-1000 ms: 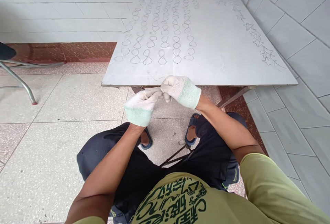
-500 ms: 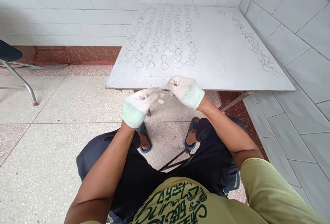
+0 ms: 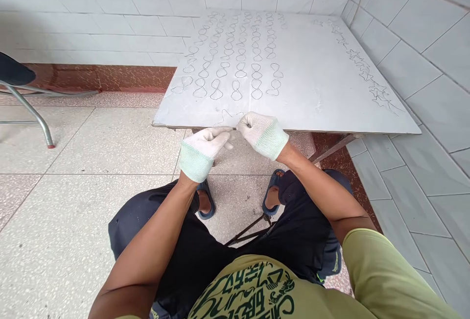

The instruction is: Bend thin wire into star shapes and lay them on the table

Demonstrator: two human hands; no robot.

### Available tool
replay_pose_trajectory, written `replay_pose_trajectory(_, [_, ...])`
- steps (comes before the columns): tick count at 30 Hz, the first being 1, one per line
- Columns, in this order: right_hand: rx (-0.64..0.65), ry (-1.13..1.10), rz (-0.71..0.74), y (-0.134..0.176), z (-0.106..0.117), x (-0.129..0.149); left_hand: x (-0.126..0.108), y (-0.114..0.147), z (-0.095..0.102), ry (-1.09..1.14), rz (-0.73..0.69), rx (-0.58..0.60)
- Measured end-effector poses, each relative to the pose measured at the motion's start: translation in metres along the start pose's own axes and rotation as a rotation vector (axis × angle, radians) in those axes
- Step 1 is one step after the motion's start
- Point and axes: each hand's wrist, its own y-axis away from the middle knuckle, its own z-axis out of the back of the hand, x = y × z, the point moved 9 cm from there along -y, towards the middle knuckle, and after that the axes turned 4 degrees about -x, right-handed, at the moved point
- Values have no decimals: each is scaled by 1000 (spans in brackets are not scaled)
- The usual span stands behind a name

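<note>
Mid-frame, the left hand [image 3: 207, 144] and right hand [image 3: 262, 134] — grips both pinched on a bent wire [image 3: 231, 115] — sit beside the table's [image 3: 312, 84] near edge.

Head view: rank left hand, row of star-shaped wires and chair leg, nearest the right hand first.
1. Left hand, close on the left.
2. Row of star-shaped wires, right side of the table.
3. Chair leg, far left.
</note>
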Motion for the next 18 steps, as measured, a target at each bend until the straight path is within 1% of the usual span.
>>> replay_pose_trajectory(3, [40, -97, -75, 0, -7, -3, 9, -3, -4, 65, 17, -16])
replay_pose_trajectory(7, [171, -390, -236, 4, -20, -3, 12, -4, -6, 90, 14, -37])
replay_pose_trajectory(9, [225, -482, -272, 5, -23, 0, 12, -3, -7, 65, 21, -39])
replay_pose_trajectory(11, [245, -520, -289, 5, -23, 1, 11, 0, -7, -28, 34, -62])
replay_pose_trajectory(13, [249, -537, -316, 4, -25, -3, 8, 3, -7, -214, 10, -84])
replay_pose_trajectory(16, [244, -531, -344, 2, -26, -12, -5, 7, -8, -502, -123, -119])
replay_pose_trajectory(18, [243, -513, -326, 0, -26, -15, -10, 9, -8, -558, -180, -133])
